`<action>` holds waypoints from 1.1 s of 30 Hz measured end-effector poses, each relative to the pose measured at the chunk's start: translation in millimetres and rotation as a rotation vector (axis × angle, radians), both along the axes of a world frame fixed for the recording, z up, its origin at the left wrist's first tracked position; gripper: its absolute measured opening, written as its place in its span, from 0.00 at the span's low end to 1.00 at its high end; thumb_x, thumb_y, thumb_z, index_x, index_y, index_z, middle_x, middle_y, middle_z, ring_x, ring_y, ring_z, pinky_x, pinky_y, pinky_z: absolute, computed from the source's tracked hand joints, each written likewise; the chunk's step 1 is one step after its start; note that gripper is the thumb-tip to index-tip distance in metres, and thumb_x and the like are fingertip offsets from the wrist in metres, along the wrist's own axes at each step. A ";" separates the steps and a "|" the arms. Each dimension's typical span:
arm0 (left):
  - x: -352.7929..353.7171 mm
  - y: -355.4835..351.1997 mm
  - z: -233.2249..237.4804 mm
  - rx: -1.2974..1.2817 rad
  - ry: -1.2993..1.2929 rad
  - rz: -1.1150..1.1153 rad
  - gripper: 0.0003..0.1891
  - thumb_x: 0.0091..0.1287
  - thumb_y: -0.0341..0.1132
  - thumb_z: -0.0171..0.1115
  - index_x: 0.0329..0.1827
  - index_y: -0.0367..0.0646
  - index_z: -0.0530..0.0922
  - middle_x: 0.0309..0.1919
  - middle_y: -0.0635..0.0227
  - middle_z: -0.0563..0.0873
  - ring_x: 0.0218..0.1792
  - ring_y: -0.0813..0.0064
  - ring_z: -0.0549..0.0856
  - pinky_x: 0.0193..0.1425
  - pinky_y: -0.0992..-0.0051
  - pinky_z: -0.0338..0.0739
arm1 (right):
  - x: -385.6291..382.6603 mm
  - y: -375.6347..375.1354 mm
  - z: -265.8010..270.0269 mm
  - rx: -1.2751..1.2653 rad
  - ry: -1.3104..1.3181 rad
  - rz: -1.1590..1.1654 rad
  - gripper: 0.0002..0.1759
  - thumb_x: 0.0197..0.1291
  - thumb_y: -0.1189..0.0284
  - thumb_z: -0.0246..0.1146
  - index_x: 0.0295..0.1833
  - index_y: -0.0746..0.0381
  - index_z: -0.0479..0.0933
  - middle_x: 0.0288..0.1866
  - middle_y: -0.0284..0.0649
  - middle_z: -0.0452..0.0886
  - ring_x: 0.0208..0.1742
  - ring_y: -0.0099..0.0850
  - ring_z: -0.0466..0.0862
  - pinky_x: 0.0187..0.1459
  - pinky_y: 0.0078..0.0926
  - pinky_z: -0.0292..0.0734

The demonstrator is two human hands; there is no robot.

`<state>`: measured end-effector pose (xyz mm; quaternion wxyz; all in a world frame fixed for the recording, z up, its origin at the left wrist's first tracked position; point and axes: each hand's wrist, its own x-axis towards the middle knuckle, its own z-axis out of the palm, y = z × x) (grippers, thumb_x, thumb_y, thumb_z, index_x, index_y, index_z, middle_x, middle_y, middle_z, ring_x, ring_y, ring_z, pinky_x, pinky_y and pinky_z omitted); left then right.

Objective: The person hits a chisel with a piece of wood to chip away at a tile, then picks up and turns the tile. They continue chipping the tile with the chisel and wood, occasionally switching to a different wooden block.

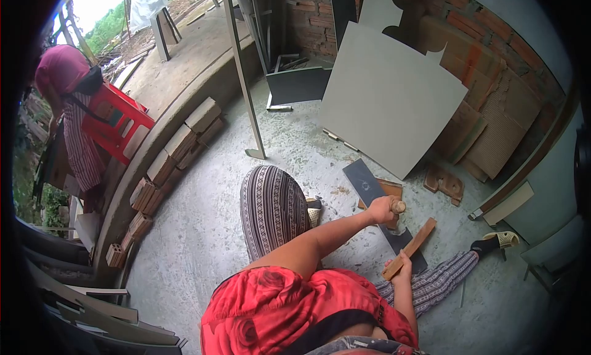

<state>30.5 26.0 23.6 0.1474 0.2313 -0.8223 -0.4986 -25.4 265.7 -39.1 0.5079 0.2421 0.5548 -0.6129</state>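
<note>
Head view: the person sits on the concrete floor with one knee bent up and the other leg stretched out to the right, ending in a sandal.

The left hand is raised, its fist closed around a wooden handle. Only the stub end of the handle shows past the fingers, so what the handle belongs to cannot be told.

The right hand is lower and nearer the body, closed on the near end of a wooden strip. The strip's long axis runs diagonally: the held end is toward the person, and the free end points up and to the right, away from the body. It crosses over the near end of a dark board lying flat on the floor. That board's long axis runs the other way, from upper left to lower right. Both lie right of the bent knee, between the two legs.

A large grey panel leans against the brick wall at the far side of the floor. A row of bricks lines the curb along the floor's left edge. Beyond the curb another person bends beside a red stool.
</note>
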 end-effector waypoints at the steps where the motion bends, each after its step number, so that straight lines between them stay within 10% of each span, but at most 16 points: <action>1: -0.8 0.4 -1.1 0.003 0.009 0.003 0.16 0.43 0.36 0.64 0.37 0.48 0.76 0.36 0.59 0.83 0.43 0.53 0.81 0.46 0.62 0.74 | -1.4 1.0 -12.1 -0.003 0.008 0.007 0.28 0.48 0.53 0.66 0.47 0.56 0.64 0.29 0.42 0.72 0.29 0.40 0.76 0.30 0.43 0.71; 33: -1.0 -0.4 -5.4 0.060 -0.041 -0.057 0.18 0.44 0.37 0.64 0.42 0.48 0.76 0.36 0.60 0.83 0.43 0.55 0.82 0.46 0.65 0.74 | -5.9 4.5 -27.7 0.011 0.049 0.057 0.30 0.47 0.53 0.68 0.47 0.58 0.64 0.28 0.43 0.72 0.28 0.39 0.76 0.30 0.42 0.72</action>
